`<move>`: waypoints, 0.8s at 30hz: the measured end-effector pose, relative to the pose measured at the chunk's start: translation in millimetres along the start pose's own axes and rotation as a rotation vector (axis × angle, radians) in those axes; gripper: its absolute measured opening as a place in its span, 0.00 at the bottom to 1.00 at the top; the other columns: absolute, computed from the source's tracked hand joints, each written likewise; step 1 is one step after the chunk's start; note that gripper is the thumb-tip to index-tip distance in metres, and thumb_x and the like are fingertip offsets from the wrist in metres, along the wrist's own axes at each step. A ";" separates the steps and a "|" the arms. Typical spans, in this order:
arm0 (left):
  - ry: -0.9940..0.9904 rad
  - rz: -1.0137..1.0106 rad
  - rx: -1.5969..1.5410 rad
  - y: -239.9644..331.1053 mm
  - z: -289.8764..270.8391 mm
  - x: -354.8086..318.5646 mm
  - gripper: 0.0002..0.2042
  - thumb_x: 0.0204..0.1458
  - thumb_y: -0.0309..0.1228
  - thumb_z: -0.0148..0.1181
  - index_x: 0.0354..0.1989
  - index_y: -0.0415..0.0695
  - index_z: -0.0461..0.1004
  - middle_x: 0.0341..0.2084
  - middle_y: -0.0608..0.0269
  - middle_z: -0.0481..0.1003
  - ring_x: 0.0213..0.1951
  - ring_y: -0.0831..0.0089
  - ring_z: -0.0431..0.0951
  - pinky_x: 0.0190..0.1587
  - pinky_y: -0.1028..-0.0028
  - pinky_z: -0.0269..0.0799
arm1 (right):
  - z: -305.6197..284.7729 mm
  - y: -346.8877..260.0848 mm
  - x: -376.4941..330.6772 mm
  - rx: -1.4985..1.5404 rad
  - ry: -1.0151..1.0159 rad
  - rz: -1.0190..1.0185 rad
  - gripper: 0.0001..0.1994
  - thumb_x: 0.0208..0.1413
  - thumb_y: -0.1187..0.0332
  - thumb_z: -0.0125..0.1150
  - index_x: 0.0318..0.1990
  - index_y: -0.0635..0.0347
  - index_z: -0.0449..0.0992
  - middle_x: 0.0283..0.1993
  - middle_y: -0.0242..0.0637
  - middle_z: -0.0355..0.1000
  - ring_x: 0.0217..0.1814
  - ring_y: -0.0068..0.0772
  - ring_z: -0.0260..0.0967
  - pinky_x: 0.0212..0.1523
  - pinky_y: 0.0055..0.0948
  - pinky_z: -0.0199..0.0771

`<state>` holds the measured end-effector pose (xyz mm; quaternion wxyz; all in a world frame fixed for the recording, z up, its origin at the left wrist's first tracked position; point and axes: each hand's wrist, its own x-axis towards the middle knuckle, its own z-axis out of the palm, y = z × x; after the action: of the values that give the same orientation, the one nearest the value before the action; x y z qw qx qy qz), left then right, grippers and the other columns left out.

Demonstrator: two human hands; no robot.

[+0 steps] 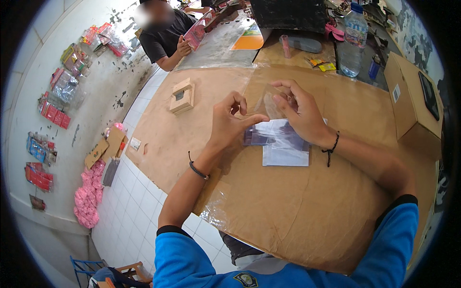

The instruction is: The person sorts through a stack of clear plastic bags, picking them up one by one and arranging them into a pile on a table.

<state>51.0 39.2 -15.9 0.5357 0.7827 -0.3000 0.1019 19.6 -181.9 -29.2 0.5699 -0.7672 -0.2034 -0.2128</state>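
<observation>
My right hand [303,111] holds a thin clear plastic piece [267,102], perhaps a small bag or sheet, at its edge between thumb and fingers. Beside it, my left hand [225,122] has its fingers curled and its thumb stretched out to the right, with a gap between them and nothing visible inside. Below both hands, a pile of clear plastic pieces and white paper [286,156] lies on the brown-covered table [307,206]. The pile's back part is partly covered by my right hand.
A small wooden block jig [182,96] sits at the left. To the right stand a cardboard box [408,96] with a phone [429,96] on it, a water bottle [353,43] and a blue lighter [374,67]. Across the table a person [168,36] holds a pink packet [196,34].
</observation>
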 end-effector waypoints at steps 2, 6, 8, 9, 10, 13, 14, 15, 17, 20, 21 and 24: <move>-0.038 -0.002 -0.065 -0.4 -2.1 1.8 0.21 0.40 0.31 0.84 0.41 0.42 0.79 0.29 0.74 0.75 0.32 0.85 0.71 0.34 0.80 0.64 | -0.6 -4.9 -1.8 -0.022 -0.027 -0.005 0.16 0.65 0.66 0.62 0.58 0.57 0.74 0.30 0.29 0.67 0.27 0.19 0.59 0.30 0.25 0.63; -0.237 0.072 -0.164 -5.0 1.3 3.4 0.23 0.43 0.33 0.82 0.47 0.40 0.81 0.32 0.73 0.77 0.31 0.84 0.70 0.34 0.77 0.65 | 4.8 2.9 -5.0 0.092 -0.046 -0.075 0.16 0.65 0.68 0.62 0.59 0.57 0.74 0.31 0.31 0.67 0.28 0.19 0.59 0.31 0.25 0.63; -0.335 0.057 -0.120 -1.0 1.2 3.0 0.20 0.46 0.33 0.79 0.47 0.40 0.82 0.32 0.72 0.79 0.31 0.83 0.71 0.35 0.76 0.66 | 8.4 6.7 -5.0 0.177 -0.053 -0.102 0.16 0.65 0.68 0.62 0.59 0.57 0.74 0.32 0.31 0.67 0.28 0.19 0.60 0.31 0.24 0.64; -0.375 0.018 -0.110 3.1 1.2 1.2 0.18 0.48 0.33 0.78 0.45 0.40 0.82 0.31 0.72 0.79 0.31 0.82 0.71 0.35 0.76 0.66 | 7.0 7.2 -5.2 0.143 -0.062 -0.087 0.16 0.65 0.68 0.62 0.59 0.58 0.74 0.33 0.32 0.68 0.29 0.20 0.60 0.31 0.24 0.64; -0.413 -0.021 -0.099 7.7 0.3 -0.2 0.16 0.49 0.33 0.77 0.43 0.40 0.83 0.31 0.71 0.80 0.31 0.81 0.72 0.35 0.76 0.66 | 5.5 3.8 -4.4 0.110 -0.071 -0.074 0.16 0.65 0.68 0.63 0.59 0.58 0.74 0.34 0.32 0.68 0.29 0.20 0.61 0.32 0.24 0.65; -0.386 -0.002 -0.107 10.2 1.1 -1.7 0.10 0.52 0.32 0.74 0.39 0.41 0.84 0.28 0.70 0.80 0.30 0.79 0.73 0.35 0.75 0.67 | 2.3 -3.1 -2.3 0.020 -0.083 -0.091 0.17 0.64 0.69 0.63 0.60 0.58 0.74 0.38 0.34 0.70 0.32 0.23 0.64 0.34 0.26 0.67; -0.379 0.008 -0.075 12.2 1.7 -1.2 0.09 0.52 0.32 0.74 0.38 0.41 0.84 0.28 0.69 0.80 0.30 0.79 0.72 0.35 0.75 0.67 | 1.8 -4.1 -1.9 -0.010 -0.084 -0.106 0.18 0.64 0.69 0.63 0.61 0.58 0.74 0.39 0.35 0.70 0.33 0.24 0.65 0.35 0.27 0.68; -0.371 0.018 -0.043 14.8 2.3 -0.5 0.09 0.52 0.32 0.74 0.36 0.41 0.84 0.28 0.69 0.80 0.30 0.79 0.72 0.35 0.75 0.68 | 1.8 -3.8 -1.7 -0.025 -0.088 -0.109 0.19 0.64 0.69 0.63 0.62 0.58 0.74 0.41 0.36 0.70 0.35 0.26 0.66 0.37 0.28 0.69; -0.370 0.042 0.009 14.7 2.9 0.2 0.10 0.53 0.31 0.73 0.40 0.41 0.83 0.29 0.68 0.81 0.29 0.79 0.73 0.34 0.75 0.68 | 2.4 -2.2 -1.1 -0.055 -0.095 -0.118 0.21 0.64 0.69 0.63 0.64 0.57 0.74 0.43 0.38 0.71 0.38 0.30 0.67 0.40 0.30 0.70; -0.368 0.078 0.045 6.0 3.1 -2.0 0.19 0.54 0.31 0.72 0.54 0.42 0.79 0.30 0.67 0.82 0.29 0.77 0.74 0.34 0.74 0.68 | 5.2 3.6 -1.5 -0.114 -0.057 -0.240 0.21 0.63 0.70 0.64 0.64 0.55 0.75 0.44 0.38 0.71 0.42 0.33 0.68 0.44 0.32 0.70; -0.356 0.090 0.042 4.7 4.5 -2.8 0.24 0.54 0.31 0.72 0.59 0.42 0.75 0.31 0.67 0.83 0.29 0.76 0.74 0.34 0.74 0.68 | 5.7 3.8 -1.9 -0.151 -0.050 -0.246 0.21 0.63 0.70 0.64 0.64 0.55 0.76 0.44 0.38 0.71 0.43 0.34 0.68 0.44 0.32 0.70; -0.373 0.092 0.087 8.2 5.2 -2.2 0.35 0.55 0.33 0.71 0.71 0.44 0.63 0.34 0.66 0.85 0.29 0.74 0.76 0.34 0.74 0.69 | 4.0 1.4 -3.7 -0.252 -0.034 -0.259 0.20 0.61 0.70 0.65 0.62 0.53 0.79 0.43 0.36 0.71 0.43 0.35 0.68 0.45 0.32 0.70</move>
<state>43.6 33.3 -12.7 0.4312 0.7958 -0.4250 -0.0075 17.6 -178.7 -33.4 0.4336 -0.8035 -0.2817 -0.2949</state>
